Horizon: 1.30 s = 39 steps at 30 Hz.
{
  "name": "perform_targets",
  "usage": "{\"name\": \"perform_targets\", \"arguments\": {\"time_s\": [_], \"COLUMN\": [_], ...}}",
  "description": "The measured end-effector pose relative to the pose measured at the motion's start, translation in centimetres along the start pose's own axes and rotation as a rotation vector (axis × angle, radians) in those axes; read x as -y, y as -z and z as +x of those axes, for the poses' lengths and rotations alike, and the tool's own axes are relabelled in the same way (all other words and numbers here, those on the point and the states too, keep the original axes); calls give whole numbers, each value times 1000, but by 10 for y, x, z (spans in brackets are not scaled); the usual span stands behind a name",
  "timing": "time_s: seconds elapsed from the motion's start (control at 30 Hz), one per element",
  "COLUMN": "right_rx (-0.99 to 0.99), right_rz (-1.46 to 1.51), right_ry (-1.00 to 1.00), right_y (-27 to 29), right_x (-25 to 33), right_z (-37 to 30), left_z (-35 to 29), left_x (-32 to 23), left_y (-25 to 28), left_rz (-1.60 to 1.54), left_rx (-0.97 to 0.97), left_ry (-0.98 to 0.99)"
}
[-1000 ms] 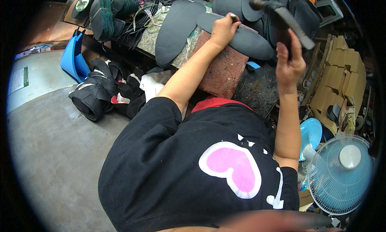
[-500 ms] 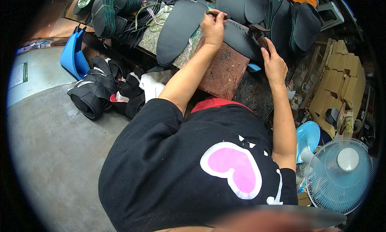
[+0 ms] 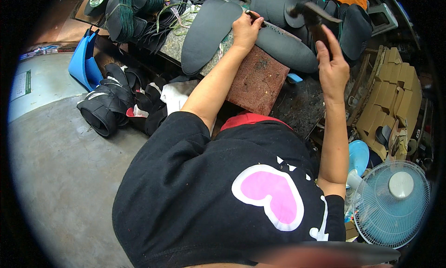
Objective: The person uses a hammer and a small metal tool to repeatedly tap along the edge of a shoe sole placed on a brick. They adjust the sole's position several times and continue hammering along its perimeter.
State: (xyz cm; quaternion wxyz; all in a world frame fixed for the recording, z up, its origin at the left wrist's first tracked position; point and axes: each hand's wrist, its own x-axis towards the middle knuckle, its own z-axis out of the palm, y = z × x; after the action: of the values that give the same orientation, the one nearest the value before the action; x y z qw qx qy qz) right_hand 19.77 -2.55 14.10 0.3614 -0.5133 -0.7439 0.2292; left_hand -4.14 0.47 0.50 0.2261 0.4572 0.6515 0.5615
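My left hand (image 3: 245, 30) grips a small metal punch (image 3: 257, 18) and presses its tip on the upper edge of a dark grey shoe sole (image 3: 287, 49). That sole lies across a stone slab and a red-brown block (image 3: 258, 80). A row of small holes runs along the sole's edge. My right hand (image 3: 332, 67) holds a dark hammer (image 3: 310, 17) by its handle. The hammer's head is lifted just right of the punch, blurred by motion. A second, larger dark sole (image 3: 207, 28) lies to the left of my left hand.
Green-corded bundles (image 3: 121, 8) and more soles sit at the back. A blue dustpan (image 3: 83, 62) and a heap of black rubber pieces (image 3: 110, 106) lie on the concrete floor at left. Cardboard boxes (image 3: 395, 96) and a blue fan (image 3: 392, 204) stand at right.
The hammer was raised high, came down beside the punch half a second ago, and is now lifted again. My left hand has stayed on the punch at the sole's edge.
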Motion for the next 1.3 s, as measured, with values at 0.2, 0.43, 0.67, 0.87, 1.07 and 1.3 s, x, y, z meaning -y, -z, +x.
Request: {"name": "perform_targets", "arguments": {"time_s": [0.2,0.43,0.67,0.87,1.07,1.3], "right_rx": [-187,121,19,-141,90,16], "right_rz": [128,-387,-204,153,-365,-227], "right_ry": [369,-144,-88,305,-66,-111], "right_y": [-22,-24,-4,-11,-26,-3], "right_x": [7,-35,-16,0,-36,-28], "right_z": [4,-9,-3,1,-16,-11], "left_z": [-5,-5,-3,-5,-11,-6], "left_x": [-8,-5,-5,-14,-16,0], "left_y": [-13,-11,-8,-8,-15,-16], "left_rz": [458,-152,-131,354,-65,-202], "left_rx": [13,-93,41,89,-30,48], "left_ry": [-477,-42,-4,-428,28,-25]}}
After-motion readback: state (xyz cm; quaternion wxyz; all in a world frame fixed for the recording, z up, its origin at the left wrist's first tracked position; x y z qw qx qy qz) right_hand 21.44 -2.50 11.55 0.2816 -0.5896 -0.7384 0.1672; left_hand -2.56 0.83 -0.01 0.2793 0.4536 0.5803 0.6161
